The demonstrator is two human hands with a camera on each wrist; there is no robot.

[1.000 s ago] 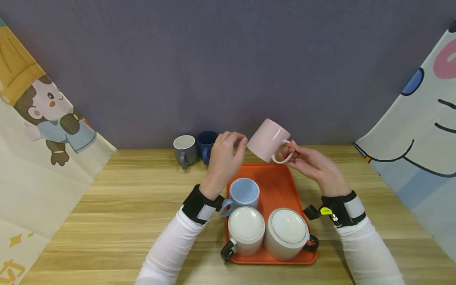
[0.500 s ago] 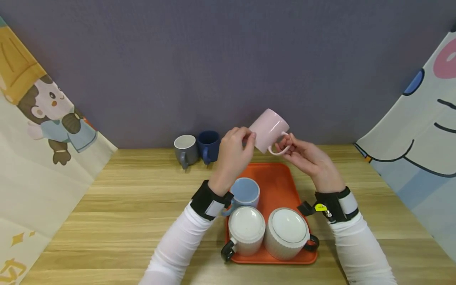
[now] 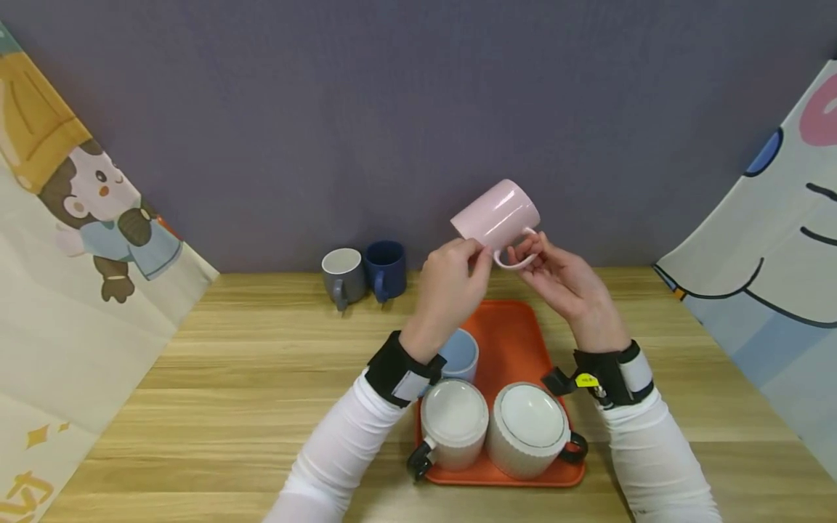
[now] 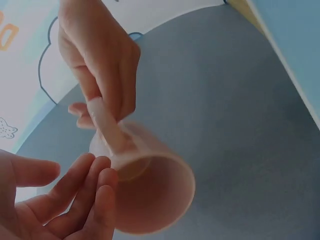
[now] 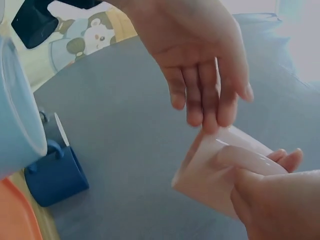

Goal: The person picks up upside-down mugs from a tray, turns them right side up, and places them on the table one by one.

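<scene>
A pink mug (image 3: 498, 213) is held tilted in the air above the far end of the orange tray (image 3: 516, 319). My right hand (image 3: 567, 290) grips it by its handle (image 3: 516, 263). The left hand (image 3: 453, 285) is at the mug's rim; in the right wrist view its fingertips (image 5: 210, 125) touch the rim with the thumb held apart. The left wrist view looks into the mug's mouth (image 4: 155, 195). On the tray, a light blue mug (image 3: 461, 354) is partly hidden behind the left wrist.
Two ribbed white mugs with black handles, the left one (image 3: 453, 428) and the right one (image 3: 526, 436), stand upside down at the tray's near end. A grey mug (image 3: 344, 280) and a dark blue mug (image 3: 387, 272) stand against the grey back wall (image 3: 261, 145).
The pink mug has been raised and tipped further, its base turning up to the right. My left hand has moved right and up until its fingers reach the rim.
</scene>
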